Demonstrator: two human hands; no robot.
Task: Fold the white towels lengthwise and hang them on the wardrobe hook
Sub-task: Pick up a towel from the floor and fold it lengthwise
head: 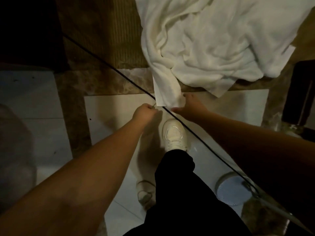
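Observation:
A heap of crumpled white towels (213, 40) lies ahead at the upper right on a brown marbled surface. One folded end of a white towel (166, 94) hangs off the heap toward me. My left hand (146, 112) has curled fingers and pinches that end's lower left corner. My right hand (189, 105) grips its lower right edge, thumb underneath. Both arms are stretched forward and low. No wardrobe hook is in view.
A thin black cable (105, 63) runs diagonally across the view, passing between my hands. My white shoe (173, 133) stands on pale floor tiles just below the hands. A round blue object (230, 190) lies at the lower right. Dark furniture (300, 92) stands at the right edge.

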